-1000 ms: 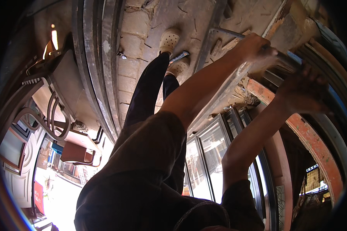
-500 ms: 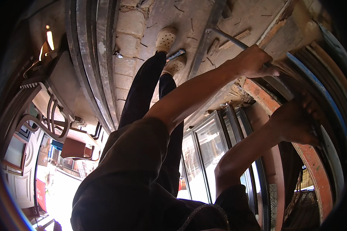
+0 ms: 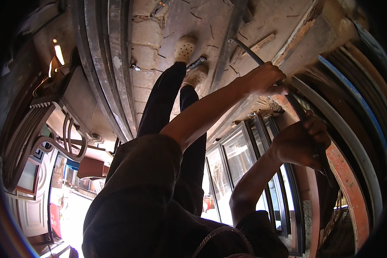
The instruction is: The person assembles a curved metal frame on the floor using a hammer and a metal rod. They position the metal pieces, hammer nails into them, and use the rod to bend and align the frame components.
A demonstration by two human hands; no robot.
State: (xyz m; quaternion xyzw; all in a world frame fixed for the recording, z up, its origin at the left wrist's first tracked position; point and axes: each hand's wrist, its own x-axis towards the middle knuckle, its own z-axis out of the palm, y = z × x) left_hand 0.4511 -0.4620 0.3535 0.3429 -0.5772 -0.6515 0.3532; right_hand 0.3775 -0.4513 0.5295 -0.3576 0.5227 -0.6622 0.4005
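Note:
Both hands are wrapped round a long dark crowbar with a bent tip at its far end and a tapered near end. My left hand grips its upper half, fingers closed over the shaft. Farther down, my right hand closes round the lower half. The shaft slants from the floor side down to the right, in front of an orange-red weathered beam. A grey curved-looking board stands just right of the hands, apart from the crowbar.
Dark beams lie along the left. Boards, one with a blue edge, stack at right. Glazed frames lean near my right forearm. Nails and wood scraps litter the floor; a tool with orange-marked handle lies between my shoes.
Both hands have moved left with the crowbar, away from the stacked boards. My right hand, dark and partly blurred before, now shows clearly round the shaft.

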